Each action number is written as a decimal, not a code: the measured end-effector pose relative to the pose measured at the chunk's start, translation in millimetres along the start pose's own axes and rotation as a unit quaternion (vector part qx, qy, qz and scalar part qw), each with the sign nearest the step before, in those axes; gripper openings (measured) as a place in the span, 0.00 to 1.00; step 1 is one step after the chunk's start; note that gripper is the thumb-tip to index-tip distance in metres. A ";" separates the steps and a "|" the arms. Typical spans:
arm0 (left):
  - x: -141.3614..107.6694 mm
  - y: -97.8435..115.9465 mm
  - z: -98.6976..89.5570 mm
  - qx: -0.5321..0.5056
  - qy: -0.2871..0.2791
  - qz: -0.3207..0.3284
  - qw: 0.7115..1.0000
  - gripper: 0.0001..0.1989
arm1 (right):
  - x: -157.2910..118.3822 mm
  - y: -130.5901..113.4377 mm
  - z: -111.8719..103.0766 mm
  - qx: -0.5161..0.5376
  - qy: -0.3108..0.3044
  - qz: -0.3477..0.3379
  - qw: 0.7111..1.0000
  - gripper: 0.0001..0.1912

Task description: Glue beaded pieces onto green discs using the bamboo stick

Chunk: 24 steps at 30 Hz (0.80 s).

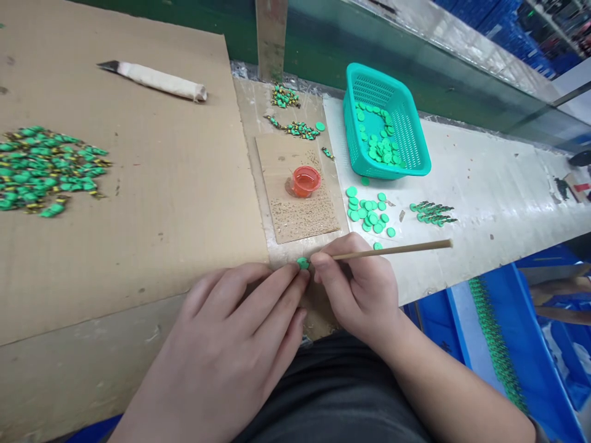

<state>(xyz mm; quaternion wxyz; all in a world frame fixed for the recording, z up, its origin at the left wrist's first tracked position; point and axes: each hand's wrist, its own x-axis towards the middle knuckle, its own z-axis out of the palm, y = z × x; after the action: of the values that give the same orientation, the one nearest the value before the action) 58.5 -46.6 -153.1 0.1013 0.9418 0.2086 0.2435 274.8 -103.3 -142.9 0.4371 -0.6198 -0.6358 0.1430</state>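
One broad, flat brown cardboard sheet [184,166] covers the left side, its near edge passing beneath the left hand [231,344]. On the right, a long whitish work surface [498,178] widens the room beyond the right hand [360,283], down to a slanting near edge. A heap of small green, gold and dark pieces [41,166] lies far to the left, well apart from both hands. At the far side stands a teal, perforated plastic basket [351,132]; left of it, a small speckled cardboard rectangle [277,166] ends just beyond the fingertips. The right hand grips a thin tan wooden stick [410,248], its long end reaching right over the whitish surface. On the rectangle sits a small round red cup [305,193]. Smallest, a flat green disc [303,263] lies between the hands: left fingertips touch its near edge, but whether they pinch or merely press it cannot be told
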 end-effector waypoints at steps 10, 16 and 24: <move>2.4 0.0 0.5 -0.001 0.014 -0.005 1.000 0.17 | 41.1 -2.6 -14.3 0.008 0.118 -0.038 0.992 0.09; 0.2 1.5 3.6 -0.006 0.030 -0.021 0.999 0.17 | 109.3 22.5 -11.9 -0.044 0.073 -0.092 0.992 0.16; 0.3 -1.8 5.0 -0.008 0.045 -0.016 0.999 0.17 | 119.5 38.7 5.2 -0.045 0.030 -0.111 0.992 0.20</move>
<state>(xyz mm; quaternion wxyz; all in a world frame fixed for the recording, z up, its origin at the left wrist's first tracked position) 60.6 -45.3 -157.9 0.1032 0.9255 0.2263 0.2858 314.6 15.1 -128.6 0.4406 -0.5682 -0.6935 0.0463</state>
